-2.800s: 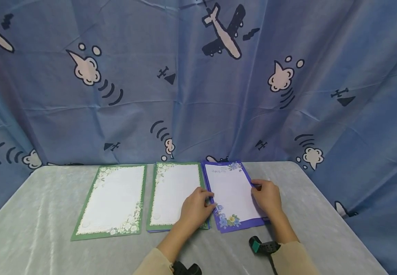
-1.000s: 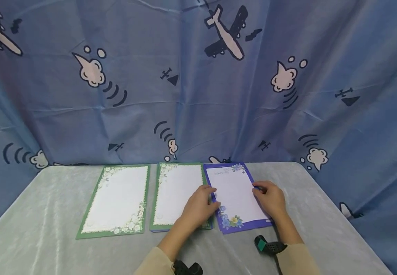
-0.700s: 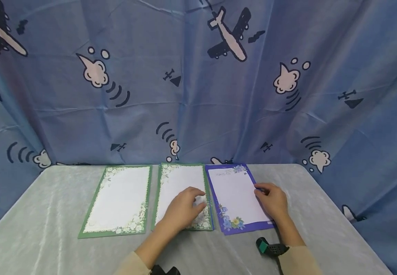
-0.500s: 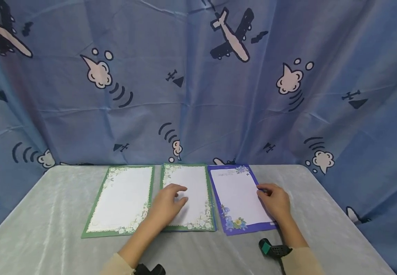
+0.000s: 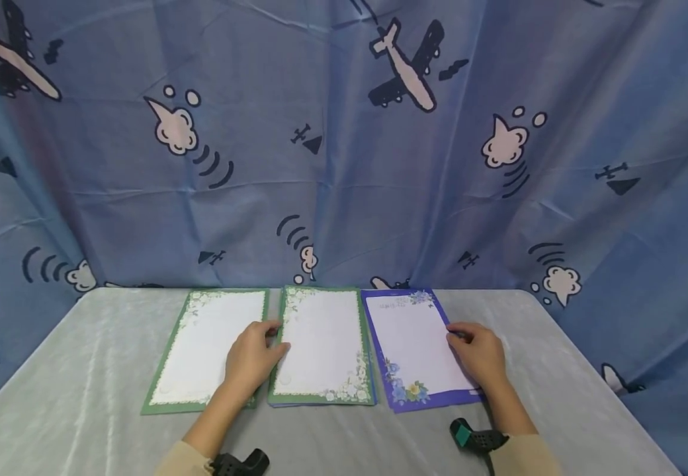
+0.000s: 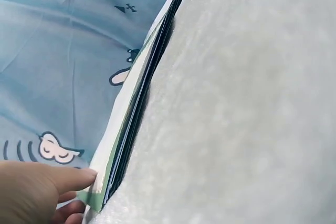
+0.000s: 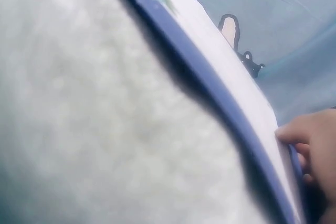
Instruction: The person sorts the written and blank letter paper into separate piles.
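Observation:
Three flower-bordered sets of paper lie side by side on the table. My left hand [image 5: 251, 357] is at the left edge of the middle green-bordered paper stack [image 5: 323, 347], thumb on its top and fingers curled at its side. In the left wrist view this stack shows several layers along its edge. My right hand [image 5: 479, 354] pinches the right edge of the purple-bordered paper [image 5: 409, 350], thumb on the white face. The right wrist view shows those fingertips [image 7: 286, 134] at the purple edge. My left forearm partly covers the left green-bordered sheet [image 5: 201, 357].
A pale plush cloth covers the table [image 5: 106, 370]. Behind it hangs a blue curtain [image 5: 344, 165] printed with planes and clouds. Black wrist devices [image 5: 239, 463] sit on both wrists. The purple paper lies close beside the middle stack.
My left hand has moved left, from between the middle stack and the purple paper, across the stack to its left edge. My right hand keeps its place on the purple paper.

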`<state>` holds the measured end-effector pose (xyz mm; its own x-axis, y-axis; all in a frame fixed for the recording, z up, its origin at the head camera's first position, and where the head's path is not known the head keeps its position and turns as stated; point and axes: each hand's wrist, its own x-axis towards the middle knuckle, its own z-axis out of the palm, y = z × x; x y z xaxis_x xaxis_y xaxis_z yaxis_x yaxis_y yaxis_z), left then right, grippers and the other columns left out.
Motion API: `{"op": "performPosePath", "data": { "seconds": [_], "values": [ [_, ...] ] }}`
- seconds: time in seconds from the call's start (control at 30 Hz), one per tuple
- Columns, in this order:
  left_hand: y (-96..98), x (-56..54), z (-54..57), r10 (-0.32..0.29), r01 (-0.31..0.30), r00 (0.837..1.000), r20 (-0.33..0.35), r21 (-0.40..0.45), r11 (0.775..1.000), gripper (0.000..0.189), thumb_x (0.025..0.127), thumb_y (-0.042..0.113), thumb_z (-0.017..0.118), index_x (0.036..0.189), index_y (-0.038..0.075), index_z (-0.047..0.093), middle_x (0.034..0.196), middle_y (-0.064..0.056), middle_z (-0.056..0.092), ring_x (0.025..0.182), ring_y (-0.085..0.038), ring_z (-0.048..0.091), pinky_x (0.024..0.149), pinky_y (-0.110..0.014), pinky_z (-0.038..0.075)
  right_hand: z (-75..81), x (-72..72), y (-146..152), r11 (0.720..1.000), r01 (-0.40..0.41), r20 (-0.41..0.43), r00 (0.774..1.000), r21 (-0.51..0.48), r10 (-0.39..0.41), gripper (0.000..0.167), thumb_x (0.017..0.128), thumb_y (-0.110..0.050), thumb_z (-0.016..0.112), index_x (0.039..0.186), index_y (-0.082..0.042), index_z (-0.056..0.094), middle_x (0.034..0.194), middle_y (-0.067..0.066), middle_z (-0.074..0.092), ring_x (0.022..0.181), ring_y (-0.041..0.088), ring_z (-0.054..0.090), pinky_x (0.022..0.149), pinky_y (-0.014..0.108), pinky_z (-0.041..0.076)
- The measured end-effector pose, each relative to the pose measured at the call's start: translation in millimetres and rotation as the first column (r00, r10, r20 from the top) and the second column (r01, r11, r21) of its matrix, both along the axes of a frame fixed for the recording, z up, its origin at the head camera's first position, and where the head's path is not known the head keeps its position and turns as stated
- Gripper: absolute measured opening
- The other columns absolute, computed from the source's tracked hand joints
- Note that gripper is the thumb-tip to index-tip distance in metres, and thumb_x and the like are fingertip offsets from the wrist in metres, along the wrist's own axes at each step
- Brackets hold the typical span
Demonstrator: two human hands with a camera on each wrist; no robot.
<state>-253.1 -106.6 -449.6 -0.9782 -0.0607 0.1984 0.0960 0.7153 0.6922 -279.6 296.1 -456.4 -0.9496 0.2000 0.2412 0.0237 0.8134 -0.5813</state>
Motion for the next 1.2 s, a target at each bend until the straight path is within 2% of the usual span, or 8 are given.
{"op": "performPosePath", "data": {
  "seconds": [0.27, 0.43, 0.53, 0.67, 0.77, 0.93, 1.03, 1.2],
  "values": [
    [-2.6, 0.4, -8.3, -0.012, 0.012, 1.000, -0.022, -0.009, 1.000, 0.034, 0.085, 0.017, 0.080, 0.117, 0.008, 0.074, 0.099, -0.003, 0.069, 0.081, -0.012, 0.059, 0.070, -0.031, 0.047, 31.3, 6.0, -12, 0.989, -0.016, -0.019, 1.000, 0.149, 0.019, 0.030, 0.091, -0.015, 0.066, 0.115, 0.002, 0.074, 0.107, 0.025, 0.072, 0.087, 0.034, 0.067, 0.072, 0.048, 0.054],
    [-3.2, 0.1, -10.5, -0.010, 0.010, 1.000, -0.028, -0.007, 1.000, 0.032, 0.086, 0.017, 0.080, 0.117, 0.009, 0.074, 0.097, -0.002, 0.069, 0.080, -0.012, 0.058, 0.070, -0.030, 0.047, 58.1, 10.7, -38, 0.990, -0.122, -0.107, 0.986, 0.072, 0.130, 0.030, 0.093, -0.016, 0.070, 0.118, 0.001, 0.073, 0.115, 0.026, 0.071, 0.089, 0.034, 0.069, 0.065, 0.035, 0.050],
    [-3.8, 0.0, -11.4, -0.011, 0.011, 0.999, -0.035, -0.002, 1.000, 0.032, 0.086, 0.016, 0.079, 0.116, 0.009, 0.074, 0.098, -0.003, 0.069, 0.082, -0.012, 0.060, 0.071, -0.031, 0.048, 63.2, 12.5, -59, 0.981, -0.191, -0.128, 0.973, 0.032, 0.194, 0.028, 0.093, -0.015, 0.071, 0.118, -0.002, 0.074, 0.114, 0.023, 0.073, 0.088, 0.031, 0.070, 0.066, 0.030, 0.049],
    [-3.5, -0.7, -13.1, -0.007, 0.007, 0.999, -0.039, 0.005, 1.000, 0.031, 0.086, 0.017, 0.080, 0.116, 0.010, 0.075, 0.099, -0.003, 0.069, 0.082, -0.012, 0.059, 0.072, -0.031, 0.048, 56.8, 16.2, -88, 0.964, -0.266, -0.111, 0.959, -0.031, 0.261, 0.026, 0.091, -0.015, 0.074, 0.116, -0.007, 0.076, 0.112, 0.017, 0.075, 0.088, 0.025, 0.070, 0.072, 0.028, 0.054],
    [-2.9, -1.3, -14.5, 0.003, -0.002, 0.999, -0.050, 0.009, 1.000, 0.031, 0.085, 0.017, 0.081, 0.115, 0.011, 0.075, 0.101, -0.004, 0.069, 0.080, -0.012, 0.058, 0.071, -0.030, 0.047, 48.4, 20.3, -106, 0.942, -0.319, -0.082, 0.947, -0.104, 0.311, 0.026, 0.090, -0.012, 0.075, 0.115, -0.008, 0.076, 0.109, 0.015, 0.076, 0.085, 0.023, 0.070, 0.067, 0.025, 0.053],
    [-2.6, -1.2, -16.7, 0.007, -0.006, 0.997, -0.074, 0.014, 1.000, 0.028, 0.085, 0.016, 0.081, 0.113, 0.012, 0.076, 0.104, -0.006, 0.070, 0.082, -0.014, 0.060, 0.073, -0.033, 0.050, 29.1, 26.0, -129, 0.912, -0.333, -0.001, 0.939, -0.240, 0.343, 0.024, 0.089, -0.012, 0.075, 0.112, -0.008, 0.077, 0.103, 0.011, 0.076, 0.084, 0.018, 0.067, 0.062, 0.024, 0.047],
    [-2.4, -1.0, -17.9, 0.005, -0.003, 0.997, -0.077, 0.021, 1.000, 0.026, 0.086, 0.015, 0.080, 0.112, 0.012, 0.076, 0.105, -0.005, 0.070, 0.085, -0.015, 0.063, 0.075, -0.035, 0.052, 15.1, 28.9, -136, 0.918, -0.336, -0.003, 0.939, -0.211, 0.343, 0.023, 0.087, -0.011, 0.077, 0.110, -0.008, 0.077, 0.101, 0.007, 0.074, 0.087, 0.017, 0.066, 0.071, 0.029, 0.051],
    [-1.4, -1.0, -15.7, 0.016, -0.011, 0.996, -0.085, 0.058, 0.998, 0.023, 0.085, 0.014, 0.081, 0.108, 0.013, 0.077, 0.101, -0.004, 0.071, 0.086, -0.017, 0.065, 0.077, -0.036, 0.054, 2.5, 30.9, -139, 0.934, -0.352, -0.100, 0.933, -0.062, 0.345, 0.020, 0.085, -0.009, 0.079, 0.105, -0.008, 0.077, 0.104, 0.007, 0.074, 0.090, 0.020, 0.069, 0.080, 0.037, 0.056]
  ]
}}
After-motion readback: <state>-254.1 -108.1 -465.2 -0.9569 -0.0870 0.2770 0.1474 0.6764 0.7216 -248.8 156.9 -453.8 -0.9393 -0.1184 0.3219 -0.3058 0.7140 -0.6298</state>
